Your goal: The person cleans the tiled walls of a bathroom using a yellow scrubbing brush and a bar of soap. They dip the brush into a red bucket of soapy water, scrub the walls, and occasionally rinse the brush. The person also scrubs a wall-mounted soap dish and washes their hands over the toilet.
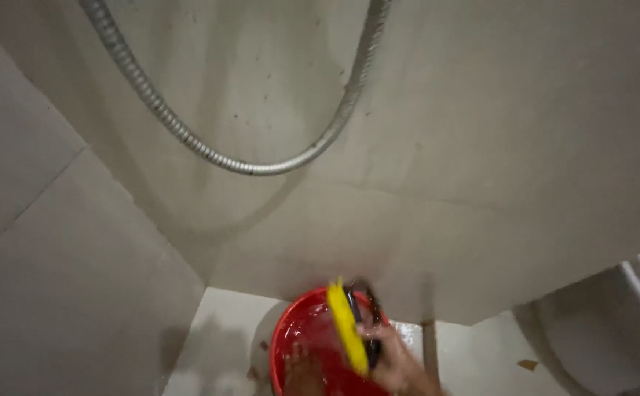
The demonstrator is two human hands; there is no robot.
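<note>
Right hand (400,363), bottom edge of the view: grip clenched on a yellow scrub brush (348,326) with a dark handle, held on edge over the red bucket (294,330); a second hand, seemingly the left hand (304,367), lies blurred inside the bucket, its grip impossible to tell. The bucket stands on the pale tiled floor (221,330) in the corner, near a white toilet (620,323) at right. Beyond: grey tiled wall (481,110) with a looped metal shower hose (254,167) hanging across it.

Right hand (397,363) gripping yellow brush (347,328) above red bucket (294,334), hose (246,165) overhead
</note>
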